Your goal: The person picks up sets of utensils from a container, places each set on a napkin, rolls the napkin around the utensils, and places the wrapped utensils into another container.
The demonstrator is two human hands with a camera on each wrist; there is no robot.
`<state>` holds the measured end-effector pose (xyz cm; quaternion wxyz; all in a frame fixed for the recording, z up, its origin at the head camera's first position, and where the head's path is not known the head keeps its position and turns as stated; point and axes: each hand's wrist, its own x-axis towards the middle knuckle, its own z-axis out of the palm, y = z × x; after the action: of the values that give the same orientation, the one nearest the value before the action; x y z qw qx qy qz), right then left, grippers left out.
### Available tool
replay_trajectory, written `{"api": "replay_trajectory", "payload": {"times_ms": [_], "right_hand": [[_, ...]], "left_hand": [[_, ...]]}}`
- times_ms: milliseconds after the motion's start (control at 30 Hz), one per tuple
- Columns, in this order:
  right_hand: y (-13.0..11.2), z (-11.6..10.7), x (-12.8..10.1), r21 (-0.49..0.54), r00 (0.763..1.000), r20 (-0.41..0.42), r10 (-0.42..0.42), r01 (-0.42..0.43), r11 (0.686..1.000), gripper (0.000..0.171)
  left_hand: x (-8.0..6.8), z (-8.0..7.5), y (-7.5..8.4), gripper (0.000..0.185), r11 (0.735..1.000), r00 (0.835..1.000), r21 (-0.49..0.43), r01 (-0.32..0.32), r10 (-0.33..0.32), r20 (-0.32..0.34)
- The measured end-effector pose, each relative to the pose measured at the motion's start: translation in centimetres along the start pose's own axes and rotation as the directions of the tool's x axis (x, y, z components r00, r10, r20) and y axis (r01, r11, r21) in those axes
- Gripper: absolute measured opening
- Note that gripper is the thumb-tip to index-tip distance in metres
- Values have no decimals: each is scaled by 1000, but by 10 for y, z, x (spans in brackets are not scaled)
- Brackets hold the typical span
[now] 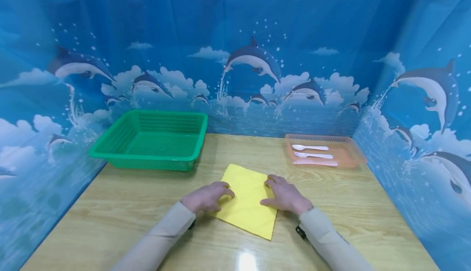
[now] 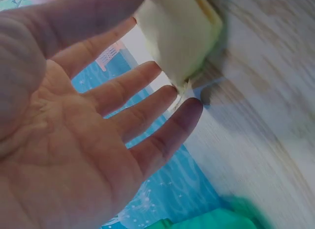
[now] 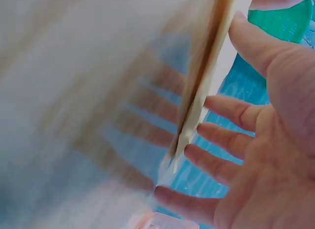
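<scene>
A folded yellow cloth (image 1: 247, 199) lies flat and slightly turned on the wooden table, between both hands in the head view. My left hand (image 1: 210, 197) rests at its left edge, fingers spread and gently bent. On the opposite edge, my right hand (image 1: 285, 194) touches the cloth with thumb and fingers apart. The left wrist view has the left fingers (image 2: 142, 116) extended beside a corner of the cloth (image 2: 182, 35). In the right wrist view the right fingertips (image 3: 197, 149) meet the folded edge of the cloth (image 3: 204, 91). Neither hand grips it.
A green plastic basket (image 1: 147, 156) stands at the back left. At the back right, an orange translucent tray (image 1: 346, 156) holds a white spoon (image 1: 310, 147), a white fork (image 1: 312, 155) and a pale pink strip-like piece (image 1: 315, 162). Blue dolphin-print curtains (image 1: 235, 13) border the table (image 1: 121, 205).
</scene>
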<state>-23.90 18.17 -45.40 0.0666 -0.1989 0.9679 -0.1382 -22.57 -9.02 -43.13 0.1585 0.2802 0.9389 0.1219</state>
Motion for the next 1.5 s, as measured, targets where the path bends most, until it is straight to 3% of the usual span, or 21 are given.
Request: {"api": "replay_trajectory", "payload": {"times_ms": [300, 567, 700, 967, 1267, 1500], "right_hand": [[-4, -3, -5, -144, 1000, -18, 2, -5, 990, 69], [-2, -5, -7, -171, 999, -20, -32, 28, 985, 60], [-2, -7, -5, -161, 999, -19, -31, 28, 987, 54], [0, -6, -3, -49, 995, -34, -89, 88, 995, 47], [8, -8, -2, 1, 995, 9, -98, 98, 995, 46], [13, -8, 0, 17, 990, -10, -142, 142, 990, 37]], "left_hand": [[10, -4, -8, 63, 994, 993, 85, -61, 68, -92], [21, -3, -14, 57, 999, 996, 24, -22, 24, -80], [23, -3, -16, 40, 999, 996, -32, -38, 35, -80], [21, -2, -14, 49, 998, 997, -43, -44, 41, -65], [23, 2, -14, 49, 998, 996, -25, -56, 54, -78], [24, 3, -16, 44, 997, 991, 3, -81, 81, -103]]}}
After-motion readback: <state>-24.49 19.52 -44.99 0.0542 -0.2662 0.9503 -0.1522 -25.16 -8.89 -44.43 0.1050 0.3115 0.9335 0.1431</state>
